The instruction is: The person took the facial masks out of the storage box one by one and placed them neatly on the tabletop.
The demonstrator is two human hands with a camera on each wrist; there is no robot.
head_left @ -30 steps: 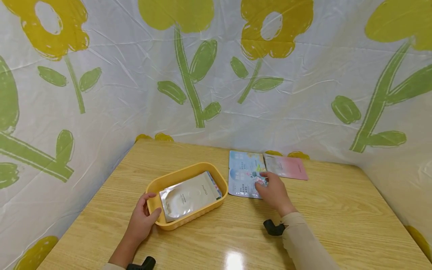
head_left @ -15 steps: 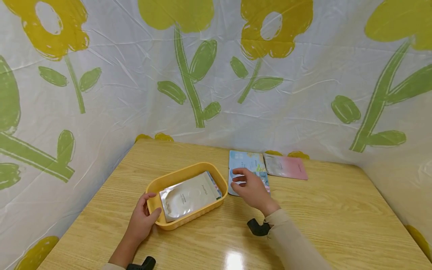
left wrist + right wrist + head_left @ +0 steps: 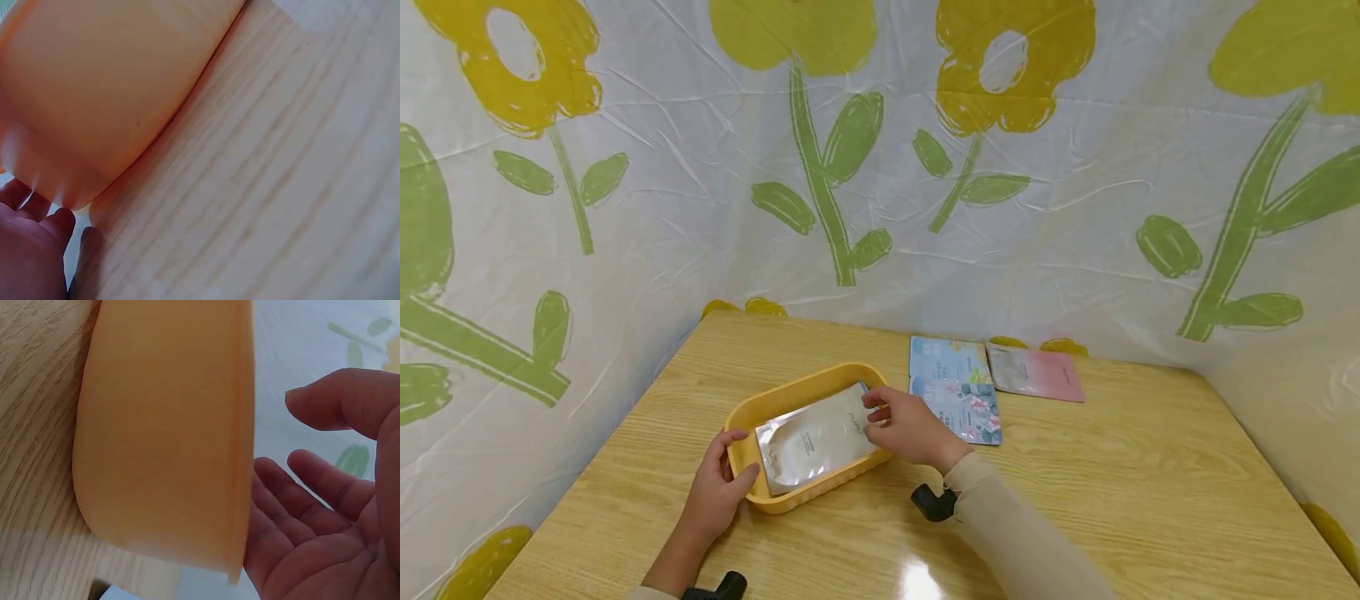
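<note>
A yellow plastic bin [image 3: 831, 479] sits on the wooden table, tilted slightly in the head view. Inside it a silver foil sachet [image 3: 811, 443] lies on top, with a blue edge of another packet showing beneath. My left hand [image 3: 718, 487] grips the bin's left end, fingers over the rim and thumb on the near side. Over the right end hovers my right hand [image 3: 910, 427], its fingers loosely bent and holding nothing. The right wrist view shows that thumb apart from the fingers, beside the bin's wall [image 3: 162, 437]. In the left wrist view the left hand [image 3: 28, 250] touches the bin's end.
Right of the bin lie two blue flowered sachets, an upper one [image 3: 943, 358] and a lower one [image 3: 973, 421]. A pink and silver sachet [image 3: 1045, 372] lies beside them near the table's back edge. A flower-printed cloth [image 3: 700, 208] hangs behind the table [image 3: 1112, 492].
My right hand has moved left from the blue sachets to over the bin's right end, carrying nothing visible. My left hand and the bin have stayed in place.
</note>
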